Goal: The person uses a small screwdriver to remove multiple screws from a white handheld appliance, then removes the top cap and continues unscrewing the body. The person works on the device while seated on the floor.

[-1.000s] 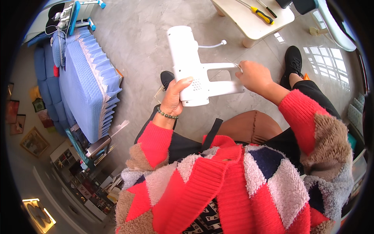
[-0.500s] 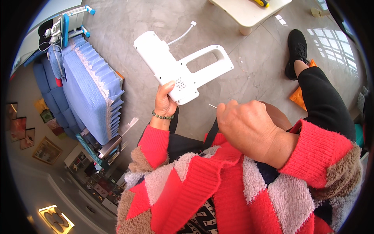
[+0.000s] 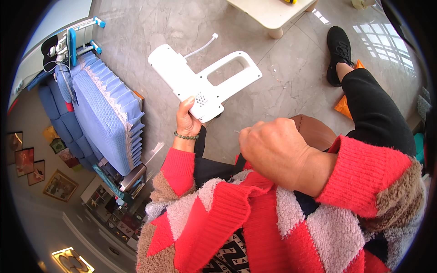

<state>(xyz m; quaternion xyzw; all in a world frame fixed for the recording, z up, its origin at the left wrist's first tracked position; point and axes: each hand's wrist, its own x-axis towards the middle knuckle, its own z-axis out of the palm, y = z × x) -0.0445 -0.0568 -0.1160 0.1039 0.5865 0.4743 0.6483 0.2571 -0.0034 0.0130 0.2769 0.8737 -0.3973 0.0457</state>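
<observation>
My left hand (image 3: 187,119) grips the lower end of a white plastic gun-shaped device (image 3: 176,76), thumb lying on its face beside a patch of small triangular vents. The device has a looped handle, small dark screw holes, and a short white cable (image 3: 201,47) ending in a small plug. Lower and to the right, apart from the device, my right hand (image 3: 281,152) is closed in a fist, back of the hand upward. A thin pale tip (image 3: 236,131) pokes out past its fingers; the rest of that slim rod is hidden inside the fist.
A cream low table (image 3: 268,13) stands at the top, with a yellow and black tool (image 3: 290,1) at its edge. A brown round stool (image 3: 314,131) is behind my right hand. To the left is a blue-covered bed (image 3: 102,109). An orange packet (image 3: 344,108) lies by my leg.
Both hands and the device appear shifted slightly left, along with the whole view. Less of the thin rod tip shows beyond my right fist. The grip on the device is unchanged.
</observation>
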